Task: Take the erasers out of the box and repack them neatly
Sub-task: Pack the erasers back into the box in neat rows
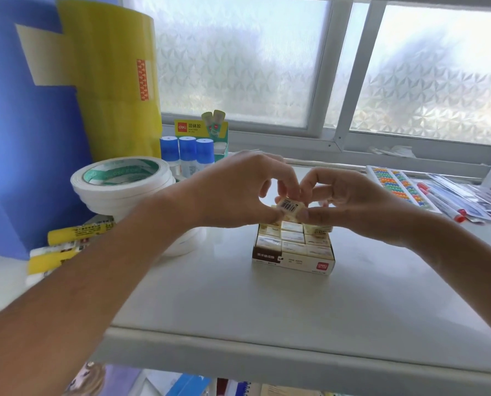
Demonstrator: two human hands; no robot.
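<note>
Above the far end of the box [293,261], both hands, left [235,192] and right [350,201], pinch one eraser [291,210]; best turn it level, matching its neighbours, before pressing.

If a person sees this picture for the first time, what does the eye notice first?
First, the two hands meeting mid-frame: the left hand and the right hand pinch one small eraser with a barcode above the open box of packed erasers on the white shelf. Next, the stack of tape rolls at left, before a tall yellow roll.
</note>
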